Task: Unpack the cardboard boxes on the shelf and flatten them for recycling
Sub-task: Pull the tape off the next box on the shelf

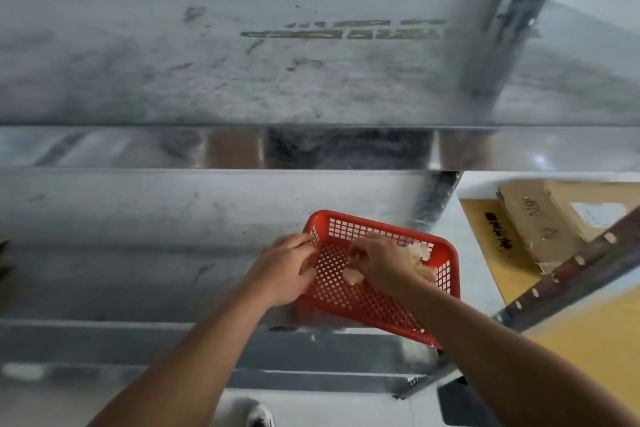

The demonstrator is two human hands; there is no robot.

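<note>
The person is standing in front of a metal shelf [156, 236], and both hands are working at about 5 o'clock from the middle of the view. A red mesh basket [446, 255] is sitting there on the lower shelf board, close to its front edge.

The left hand [284, 270] is grasping the basket's left rim, with the fingers [304, 242] curling over it. I judge that this is keeping the light basket from sliding while the other hand is working inside.

The right hand [381, 263] is reaching into the basket, and its fingers are closing on some pale crumpled material [420, 253]. It may be tape or wrapping film, but the blur is hiding what it is exactly. It seems that the basket is serving as a place for the loose scraps, so that they are not mixing with the cardboard.

The flattened cardboard boxes [540, 218] are lying at about 3 o'clock, outside the shelf frame, on a yellow sheet [481, 222] on the floor. Lying flat and stacked there, they are probably waiting for recycling. On the shelf boards in view, no standing box is showing.
</note>
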